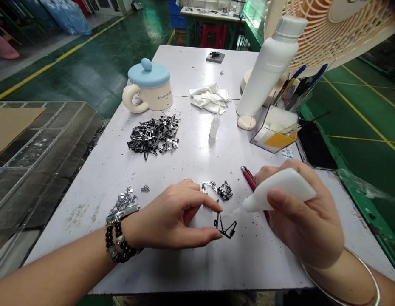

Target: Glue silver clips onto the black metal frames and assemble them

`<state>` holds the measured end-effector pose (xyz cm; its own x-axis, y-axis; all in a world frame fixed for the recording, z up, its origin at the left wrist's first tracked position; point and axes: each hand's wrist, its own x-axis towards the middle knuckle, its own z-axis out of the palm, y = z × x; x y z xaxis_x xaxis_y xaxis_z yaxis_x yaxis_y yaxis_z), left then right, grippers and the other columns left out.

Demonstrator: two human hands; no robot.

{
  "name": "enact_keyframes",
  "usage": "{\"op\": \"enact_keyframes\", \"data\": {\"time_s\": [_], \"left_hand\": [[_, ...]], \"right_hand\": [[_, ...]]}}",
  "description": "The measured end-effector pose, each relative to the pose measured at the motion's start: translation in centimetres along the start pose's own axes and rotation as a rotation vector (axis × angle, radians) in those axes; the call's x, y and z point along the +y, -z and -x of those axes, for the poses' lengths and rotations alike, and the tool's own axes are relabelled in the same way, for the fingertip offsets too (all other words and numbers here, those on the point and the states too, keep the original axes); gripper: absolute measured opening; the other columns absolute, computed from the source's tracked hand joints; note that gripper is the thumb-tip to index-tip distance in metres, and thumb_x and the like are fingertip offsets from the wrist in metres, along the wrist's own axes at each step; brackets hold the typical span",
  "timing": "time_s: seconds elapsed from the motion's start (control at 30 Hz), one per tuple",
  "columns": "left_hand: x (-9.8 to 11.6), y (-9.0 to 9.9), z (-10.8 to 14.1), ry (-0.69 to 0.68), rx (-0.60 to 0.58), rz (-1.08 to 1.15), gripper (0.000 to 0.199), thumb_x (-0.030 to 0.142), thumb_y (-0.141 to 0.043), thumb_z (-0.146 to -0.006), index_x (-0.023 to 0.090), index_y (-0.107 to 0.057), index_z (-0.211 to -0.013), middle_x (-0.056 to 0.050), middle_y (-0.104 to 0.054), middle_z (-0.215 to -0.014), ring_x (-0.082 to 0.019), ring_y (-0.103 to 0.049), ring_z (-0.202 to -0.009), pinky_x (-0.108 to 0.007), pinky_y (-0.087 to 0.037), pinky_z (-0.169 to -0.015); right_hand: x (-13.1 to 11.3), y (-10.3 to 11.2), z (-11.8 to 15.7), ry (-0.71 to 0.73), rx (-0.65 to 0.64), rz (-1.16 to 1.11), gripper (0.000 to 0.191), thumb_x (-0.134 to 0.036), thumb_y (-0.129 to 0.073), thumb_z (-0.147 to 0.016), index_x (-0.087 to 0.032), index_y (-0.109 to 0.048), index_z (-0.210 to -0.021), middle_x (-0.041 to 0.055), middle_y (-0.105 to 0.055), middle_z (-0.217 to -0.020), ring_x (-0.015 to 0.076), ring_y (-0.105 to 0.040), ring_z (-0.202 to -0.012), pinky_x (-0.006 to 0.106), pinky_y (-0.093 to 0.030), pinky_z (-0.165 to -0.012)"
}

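One thin, black, angular frame (228, 234), which the left hand (175, 212) pinches between thumb and forefinger low over the white tabletop (191, 272). One white plastic squeeze bottle (280, 191), clasped in the right hand (318, 225); nozzle-to-frame alignment seems in hand, calling for steadiness. Beyond: one tangled black heap (154, 136).

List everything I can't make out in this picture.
All in the head view:
- White squeeze bottle's nozzle tip: blurred.
- Red tool's middle: behind the right hand.
- Mug's contents: under the blue lid.
- Fan's outer parts: cut off by the frame edge.
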<state>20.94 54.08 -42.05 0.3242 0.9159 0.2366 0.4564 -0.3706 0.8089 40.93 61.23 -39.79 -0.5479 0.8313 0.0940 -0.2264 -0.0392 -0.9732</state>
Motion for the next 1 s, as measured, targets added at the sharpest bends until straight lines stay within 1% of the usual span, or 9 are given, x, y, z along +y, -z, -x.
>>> {"op": "enact_keyframes", "data": {"time_s": [0.17, 0.4, 0.67, 0.83, 1.0], "left_hand": [[-0.02, -0.05, -0.04, -0.007, 0.005, 0.005, 0.024, 0.023, -0.071, -0.071, 0.016, -0.063, -0.092, 0.008, -0.041, -0.050, -0.007, -0.042, -0.050, -0.023, -0.036, -0.058], [-0.01, 0.00, 0.07, -0.018, -0.001, -0.002, 0.024, 0.023, -0.071, -0.071, 0.017, -0.062, -0.093, 0.008, -0.041, -0.049, -0.007, -0.042, -0.050, -0.023, -0.035, -0.058], [-0.01, -0.04, 0.06, -0.018, 0.005, 0.006, 0.024, 0.024, -0.071, -0.071, 0.016, -0.063, -0.092, 0.008, -0.041, -0.049, -0.008, -0.041, -0.050, -0.023, -0.035, -0.057], [0.09, 0.06, -0.09, -0.017, -0.001, -0.010, 0.023, 0.021, -0.072, -0.070, 0.014, -0.063, -0.091, 0.007, -0.042, -0.048, -0.008, -0.042, -0.050, -0.023, -0.035, -0.057], [-0.03, -0.01, 0.10, -0.032, 0.024, 0.004, 0.024, 0.023, -0.071, -0.071, 0.016, -0.063, -0.093, 0.007, -0.041, -0.049, -0.008, -0.042, -0.051, -0.023, -0.035, -0.058]], "right_hand": [[0.07, -0.19, -0.07, 0.012, 0.011, 0.027, 0.018, -0.025, -0.061, -0.081, -0.023, -0.046, -0.072, -0.0019, -0.046, -0.062, 0.0133, -0.042, -0.059, 0.029, -0.031, -0.050], [0.17, -0.20, -0.14, 0.015, 0.018, 0.048, 0.020, -0.025, -0.062, -0.080, -0.023, -0.045, -0.070, -0.0015, -0.043, -0.061, 0.0139, -0.039, -0.058, 0.030, -0.029, -0.049], [0.20, 0.00, -0.15, 0.027, 0.015, 0.059, 0.017, -0.026, -0.061, -0.080, -0.024, -0.047, -0.072, -0.0008, -0.042, -0.061, 0.0151, -0.039, -0.058, 0.031, -0.028, -0.049], [0.42, 0.15, -0.21, 0.023, 0.001, 0.059, 0.015, -0.025, -0.061, -0.081, -0.024, -0.048, -0.073, -0.0002, -0.045, -0.062, 0.0153, -0.041, -0.059, 0.032, -0.029, -0.049], [0.37, 0.21, -0.42, -0.010, 0.024, 0.032, 0.016, -0.027, -0.062, -0.080, -0.024, -0.049, -0.071, -0.0005, -0.046, -0.061, 0.0148, -0.041, -0.057, 0.031, -0.031, -0.050]]}}
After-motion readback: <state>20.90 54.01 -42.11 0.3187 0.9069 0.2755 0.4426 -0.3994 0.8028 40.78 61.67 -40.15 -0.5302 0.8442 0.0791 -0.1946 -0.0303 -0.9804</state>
